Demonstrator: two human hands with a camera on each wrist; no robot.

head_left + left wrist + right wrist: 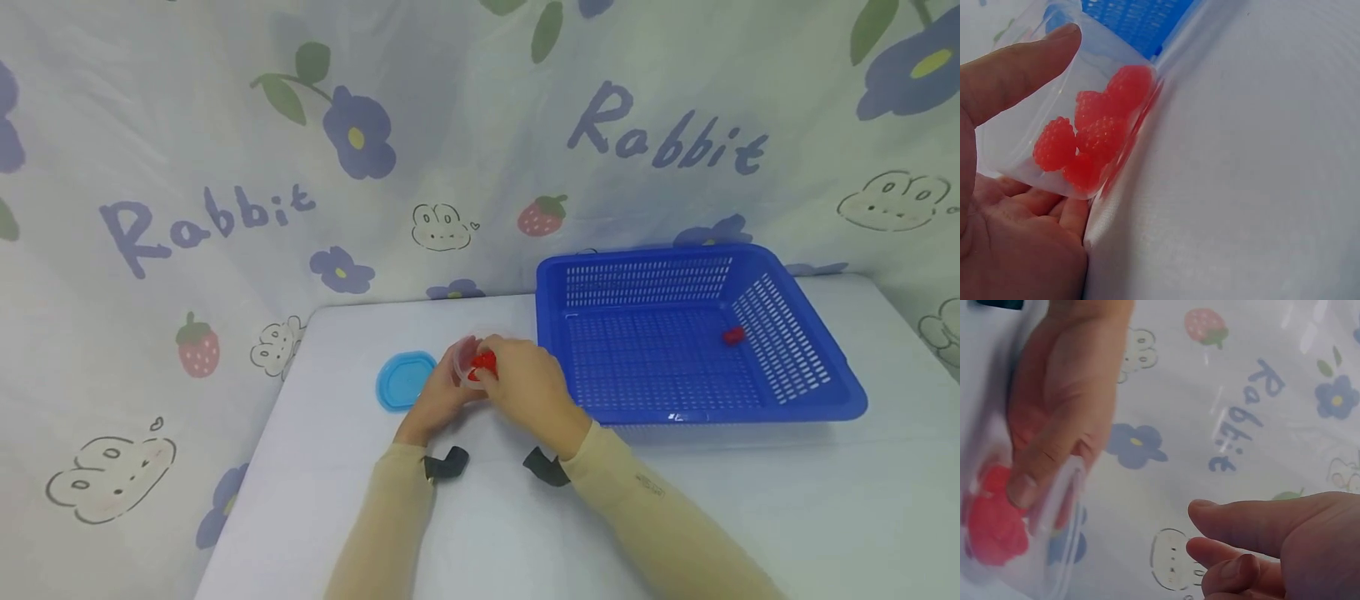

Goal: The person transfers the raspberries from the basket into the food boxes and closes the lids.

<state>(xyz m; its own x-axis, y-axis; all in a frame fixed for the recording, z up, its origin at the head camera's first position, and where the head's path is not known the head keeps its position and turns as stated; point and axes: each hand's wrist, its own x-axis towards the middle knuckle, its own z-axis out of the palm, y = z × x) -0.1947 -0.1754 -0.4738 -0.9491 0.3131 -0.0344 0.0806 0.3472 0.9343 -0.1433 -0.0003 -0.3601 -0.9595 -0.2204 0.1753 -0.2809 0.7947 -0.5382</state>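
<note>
My left hand (437, 405) grips a clear plastic tub (1019, 140), thumb along its side and fingers beneath. Several red raspberries (1102, 139) lie together inside, low in the tilted tub. In the head view, my right hand (531, 385) is at the tub's mouth, partly covering the red fruit (483, 363). The right wrist view shows the right thumb and index finger (1241, 519) extended toward each other with a gap between them, holding nothing, apart from the tub's rim (1074, 506). The other right fingers are bent.
A large blue plastic basket (645, 358) stands on the right of the white table (495, 533), with a red raspberry (733, 335) inside. Left of the hands lies a light-blue lid (406, 381). A printed rabbit-and-flower cloth (465, 125) hangs behind the table.
</note>
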